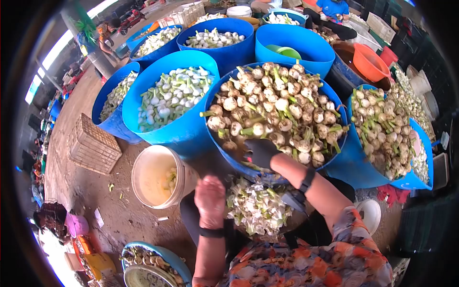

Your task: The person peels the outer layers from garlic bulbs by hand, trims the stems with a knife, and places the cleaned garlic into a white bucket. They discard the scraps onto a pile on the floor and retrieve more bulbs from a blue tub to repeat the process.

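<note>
My left hand is bare and slightly blurred, with its fingers stretched forward and nothing visible in it. It is beside a white bucket with a few trimmed garlic bulbs at the bottom. My right hand, in a dark glove, reaches over the near rim of a large blue tub. Its fingers are curled around something I cannot make out; a small reddish bit shows there. Muddy garlic bulbs with green stems fill this tub. Garlic peelings are heaped between my legs.
A blue tub of clean garlic stands front left, beside a plastic crate. Another blue tub of muddy garlic is at right. An orange basin sits behind it. A co-worker in a blue shirt sits at the back.
</note>
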Available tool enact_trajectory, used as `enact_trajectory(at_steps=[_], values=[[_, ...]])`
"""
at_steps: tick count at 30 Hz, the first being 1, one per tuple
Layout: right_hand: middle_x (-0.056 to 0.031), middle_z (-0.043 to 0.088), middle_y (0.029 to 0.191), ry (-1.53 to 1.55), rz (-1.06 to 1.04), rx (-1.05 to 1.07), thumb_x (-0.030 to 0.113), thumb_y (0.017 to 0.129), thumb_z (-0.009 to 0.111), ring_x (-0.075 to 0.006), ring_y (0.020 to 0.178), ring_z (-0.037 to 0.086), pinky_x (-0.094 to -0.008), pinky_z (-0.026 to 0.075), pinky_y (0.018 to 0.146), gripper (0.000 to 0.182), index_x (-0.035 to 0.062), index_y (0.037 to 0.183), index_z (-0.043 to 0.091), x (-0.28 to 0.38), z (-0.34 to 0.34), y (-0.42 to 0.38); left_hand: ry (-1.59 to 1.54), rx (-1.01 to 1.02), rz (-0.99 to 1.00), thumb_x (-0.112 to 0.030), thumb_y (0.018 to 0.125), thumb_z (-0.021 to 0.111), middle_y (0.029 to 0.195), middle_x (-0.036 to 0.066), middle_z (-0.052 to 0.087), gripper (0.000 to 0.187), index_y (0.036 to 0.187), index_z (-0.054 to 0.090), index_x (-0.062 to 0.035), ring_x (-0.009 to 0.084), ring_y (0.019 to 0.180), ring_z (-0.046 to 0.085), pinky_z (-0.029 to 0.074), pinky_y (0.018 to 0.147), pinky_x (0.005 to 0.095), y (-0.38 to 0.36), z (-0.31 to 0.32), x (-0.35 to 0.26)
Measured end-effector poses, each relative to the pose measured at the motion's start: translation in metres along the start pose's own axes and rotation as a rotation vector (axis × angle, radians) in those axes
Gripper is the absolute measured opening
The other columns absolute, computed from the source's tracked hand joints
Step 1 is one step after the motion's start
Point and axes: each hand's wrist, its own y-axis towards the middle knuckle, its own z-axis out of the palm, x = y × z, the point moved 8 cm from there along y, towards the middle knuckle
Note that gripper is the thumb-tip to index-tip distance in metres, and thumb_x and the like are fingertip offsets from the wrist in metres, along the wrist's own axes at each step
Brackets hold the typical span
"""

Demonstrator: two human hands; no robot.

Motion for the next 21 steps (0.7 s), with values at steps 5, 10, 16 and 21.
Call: enact_trajectory(at_steps=[5,10,16,21], values=[[-0.0213,0.061,0.098,0.075,0.328,0.037,0.031,0.074,0.063,-0.0342,0.094,0.059,-0.0406,0.048,0.08,0.035,0.0031,0.094,0.062,0.005,0.044,0.071,0.171,-0.116,-0.112,-0.023,0.086,0.049,0.079,0.003,0.056,0.014,0.082,0.054,-0.0105,0.016,0.07,0.052,0.042,0.062,0.0261,-0.004,-0.001,0.036],[-0.0207,0.062,0.097,0.19,0.528,0.235,0.035,0.067,0.069,-0.0311,0.093,0.061,-0.0374,0.049,0.081,0.044,0.0026,0.096,0.065,-0.028,0.072,0.083,0.239,-0.121,-0.078,-0.02,0.086,0.051,0.077,0.003,0.057,0.012,0.081,0.055,-0.01,0.0149,0.067,0.053,0.043,0.06,0.0254,-0.01,0.006,0.031],[-0.0204,0.064,0.081,0.411,0.287,-0.059,0.024,0.067,0.07,-0.0265,0.074,0.063,-0.0351,0.047,0.067,0.034,0.0001,0.09,0.064,-0.034,0.035,0.037,0.35,-0.105,-0.091,-0.019,0.087,0.053,0.08,0.006,0.059,0.013,0.088,0.057,-0.007,0.0158,0.073,0.057,0.048,0.06,0.0252,-0.011,0.013,0.034],[0.0,0.058,0.071,1.143,0.282,-0.255,0.007,0.08,0.059,-0.0076,0.065,0.049,-0.0243,0.04,0.057,0.01,-0.0003,0.084,0.063,-0.014,0.008,-0.026,0.403,0.071,-0.115,-0.016,0.083,0.061,0.098,0.012,0.06,0.038,0.115,0.049,0.0009,0.024,0.087,0.062,0.054,0.07,0.0322,-0.014,0.045,0.066]])
